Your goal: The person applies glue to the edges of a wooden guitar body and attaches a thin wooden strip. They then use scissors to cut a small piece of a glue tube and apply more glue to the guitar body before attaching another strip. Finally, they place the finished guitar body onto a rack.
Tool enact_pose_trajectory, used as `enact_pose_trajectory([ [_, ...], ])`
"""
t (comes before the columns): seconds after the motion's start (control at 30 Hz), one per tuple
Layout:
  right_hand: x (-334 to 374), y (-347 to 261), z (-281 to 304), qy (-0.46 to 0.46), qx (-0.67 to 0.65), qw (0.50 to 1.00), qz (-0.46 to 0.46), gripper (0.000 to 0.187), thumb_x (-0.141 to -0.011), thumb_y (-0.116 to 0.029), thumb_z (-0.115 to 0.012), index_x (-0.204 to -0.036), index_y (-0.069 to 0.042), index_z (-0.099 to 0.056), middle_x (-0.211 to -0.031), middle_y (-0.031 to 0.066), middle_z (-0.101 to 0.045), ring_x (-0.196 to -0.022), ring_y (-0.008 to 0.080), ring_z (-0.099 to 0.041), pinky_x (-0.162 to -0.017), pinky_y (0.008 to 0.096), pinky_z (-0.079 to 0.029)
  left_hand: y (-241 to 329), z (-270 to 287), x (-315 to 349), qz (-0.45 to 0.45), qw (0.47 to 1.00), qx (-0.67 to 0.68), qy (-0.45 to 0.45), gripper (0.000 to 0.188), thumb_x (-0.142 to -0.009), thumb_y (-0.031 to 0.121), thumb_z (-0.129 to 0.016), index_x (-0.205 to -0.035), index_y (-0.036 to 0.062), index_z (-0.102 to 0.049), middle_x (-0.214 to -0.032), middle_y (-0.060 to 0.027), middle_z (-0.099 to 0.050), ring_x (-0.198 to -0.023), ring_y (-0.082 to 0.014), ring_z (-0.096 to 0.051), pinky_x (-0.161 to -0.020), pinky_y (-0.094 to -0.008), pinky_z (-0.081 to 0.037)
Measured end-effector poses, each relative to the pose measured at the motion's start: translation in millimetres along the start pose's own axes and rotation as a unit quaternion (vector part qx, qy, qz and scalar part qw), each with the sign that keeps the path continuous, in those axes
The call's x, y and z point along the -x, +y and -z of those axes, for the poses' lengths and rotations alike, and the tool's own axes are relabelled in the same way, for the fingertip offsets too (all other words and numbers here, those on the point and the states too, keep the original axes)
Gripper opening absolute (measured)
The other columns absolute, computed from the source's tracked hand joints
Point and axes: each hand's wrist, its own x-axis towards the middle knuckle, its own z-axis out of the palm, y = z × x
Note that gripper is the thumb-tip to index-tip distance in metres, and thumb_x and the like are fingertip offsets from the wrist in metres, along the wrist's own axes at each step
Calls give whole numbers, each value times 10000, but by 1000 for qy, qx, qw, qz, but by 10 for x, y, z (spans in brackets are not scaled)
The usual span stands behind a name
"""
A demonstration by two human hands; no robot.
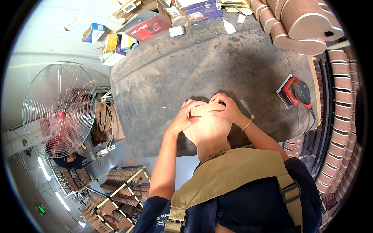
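Observation:
A small pale wooden guitar body (210,132) lies at the table's near edge, its narrow-waisted lower end running back against my apron. Around its far left edge, my left hand (189,116) is closed, thumb on the top face and fingers over the rim. My right hand (226,110) grips the far right edge in the same way, thumb lying on the wood. Just right of that hand, a thin flat blade-like tool (247,109) rests on the dark tabletop (171,81).
A red and black electric sander (297,92) sits at the table's right. Boxes (147,27) and a white bottle (228,26) line the far edge. Stacked guitar bodies (299,19) occupy the far right corner. A large wire-caged fan (60,110) stands left; racks (120,190) hold wooden parts.

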Motion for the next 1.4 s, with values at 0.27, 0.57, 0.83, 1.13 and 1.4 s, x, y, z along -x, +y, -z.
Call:
enact_pose_trajectory([
  [0.27,4,-54,5,0,31,1000,0,405,-742,-158,-907,-1055,-79,-663,-1072,76,-702,-1067,267,-628,-966,404,-501,92,-31,-54,14,1000,-6,-4,600,-811,-23,-820,-1370,133,-666,-1252,-45,-635,-1255,-263,-539,-1124,-390,-412],
  [0.57,-26,-61,7,-11,137,986,97,358,-763,-214,-865,-1093,-121,-763,-1085,37,-724,-1047,294,-651,-966,438,-502,-38,-195,80,-19,994,-4,105,498,-805,-30,-846,-1272,86,-716,-1162,-46,-646,-1073,-184,-618,-945,-311,-496],
  [0.83,-67,-126,29,-26,143,980,137,336,-768,-197,-847,-1092,-132,-782,-1083,12,-735,-1029,285,-647,-964,426,-500,-8,-197,66,-16,993,20,117,500,-765,6,-876,-1232,101,-723,-1125,-59,-676,-1121,-267,-616,-986,-373,-496],
  [1.13,-43,-101,26,-23,102,991,78,319,-784,-198,-849,-1090,-131,-786,-1073,12,-739,-1048,266,-640,-972,408,-494,-21,-157,57,-15,996,-1,87,492,-811,-42,-834,-1271,84,-712,-1224,-48,-663,-1178,-204,-618,-1042,-338,-490],
  [1.4,-10,-147,0,-4,43,999,14,445,-767,-173,-887,-1155,-71,-694,-1115,71,-721,-1075,258,-685,-983,394,-533,40,-137,56,-8,997,-11,78,506,-814,-45,-826,-1287,90,-703,-1240,-51,-656,-1196,-205,-603,-1043,-341,-491],
])
